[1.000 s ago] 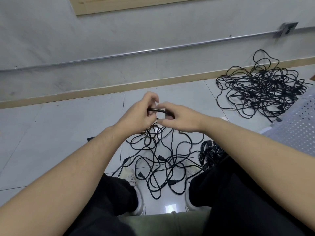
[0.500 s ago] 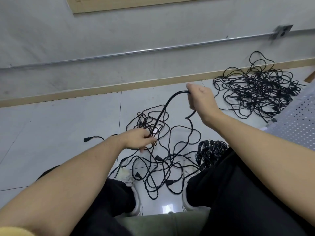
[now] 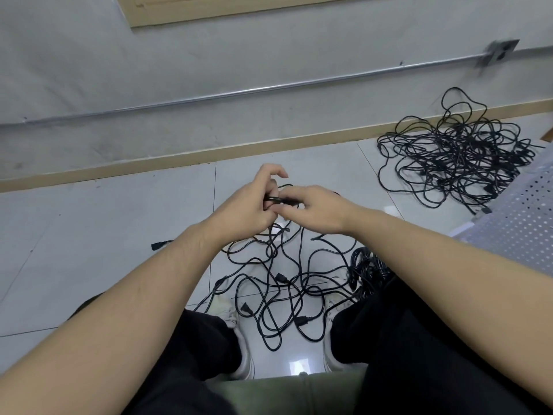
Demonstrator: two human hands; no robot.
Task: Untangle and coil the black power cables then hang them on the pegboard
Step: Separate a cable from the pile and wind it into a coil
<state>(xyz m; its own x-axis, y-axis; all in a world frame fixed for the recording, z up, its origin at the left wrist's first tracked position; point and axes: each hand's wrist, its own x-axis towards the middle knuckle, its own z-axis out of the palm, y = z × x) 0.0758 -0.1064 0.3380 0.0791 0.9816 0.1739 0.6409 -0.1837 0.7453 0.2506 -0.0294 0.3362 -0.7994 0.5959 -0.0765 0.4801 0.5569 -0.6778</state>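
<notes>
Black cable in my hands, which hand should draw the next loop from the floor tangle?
Probably right: the left hand grips the cable, while the right hand only pinches it.

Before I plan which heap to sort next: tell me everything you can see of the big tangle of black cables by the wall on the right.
The big tangle is a loose, flat heap of thin black power cables with a rubbery-looking sheath, their loops crossing in a dense knot at the middle. Several loops stray outward; the tallest loops rise against the tan baseboard. A few dark plug ends show at its lower right edge. It lies on the pale tiled floor, near the perforated white panel. Neither hand touches it.
</notes>
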